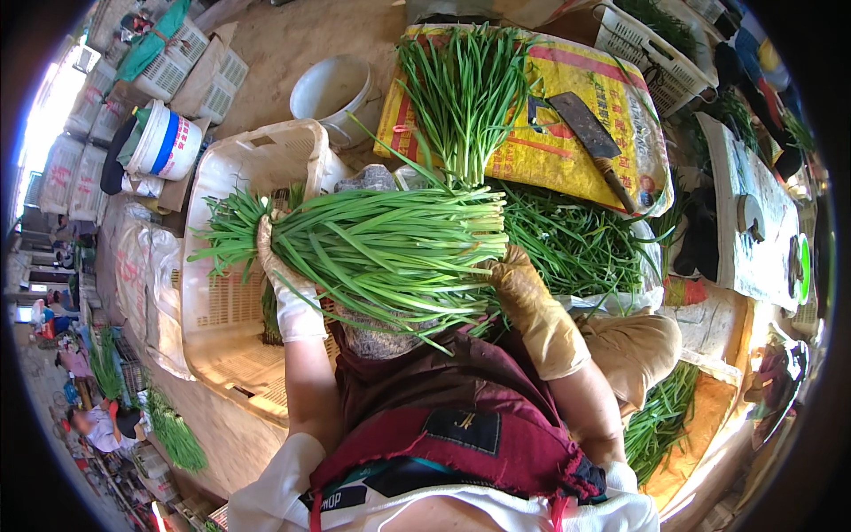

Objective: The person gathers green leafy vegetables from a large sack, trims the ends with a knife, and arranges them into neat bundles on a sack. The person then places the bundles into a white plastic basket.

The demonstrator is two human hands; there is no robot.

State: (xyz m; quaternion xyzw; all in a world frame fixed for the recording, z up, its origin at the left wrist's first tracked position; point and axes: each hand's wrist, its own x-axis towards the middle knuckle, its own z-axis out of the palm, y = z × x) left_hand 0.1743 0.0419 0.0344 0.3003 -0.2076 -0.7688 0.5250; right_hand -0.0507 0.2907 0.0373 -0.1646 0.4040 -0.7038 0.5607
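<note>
A large bunch of garlic chives (379, 239) lies sideways across my lap, leaf tips to the left and pale cut stems to the right. My left hand (272, 249), in a stained whitish glove, grips the bunch near its leafy end. At the lower corner of the stem ends, my right hand (518, 272) in a yellowish glove has its fingers curled against the stalks; its fingertips are partly hidden. Beyond them, a second chive bunch (462, 100) rests on a yellow printed sack (552, 143). A cleaver (588, 130) with a wooden handle lies there too.
Left of my lap stands a whitish plastic crate (233, 319). A white bucket (332, 86) is behind it. Loose chives (572, 246) lie in plastic on my right. A printed bucket (163, 143) and stacked crates (183, 50) stand far left; another person (106, 422) sits lower left.
</note>
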